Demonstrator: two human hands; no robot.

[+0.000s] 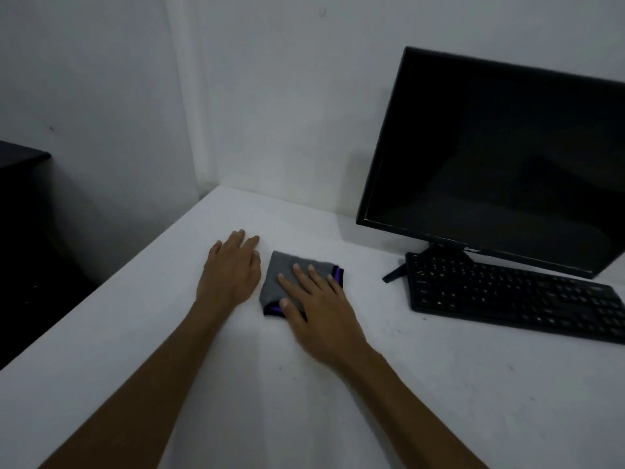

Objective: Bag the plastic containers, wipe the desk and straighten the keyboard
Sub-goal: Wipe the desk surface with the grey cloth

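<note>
Cloth [287,275], grey, folded, on white desk [439,401] left of keyboard [514,299]: pinned under right hand [318,306], fingers spread flat, gripping nothing; left hand [233,269] just beside, flat, empty; keyboard's long axis skewed, nearer right hand.

Flat hands [233,272], cloth [291,282], white desk [422,384]

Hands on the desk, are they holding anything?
Nothing is gripped. The right hand presses flat on the folded grey cloth with purple trim, covering its near right part; the left hand rests bare beside it.
</note>
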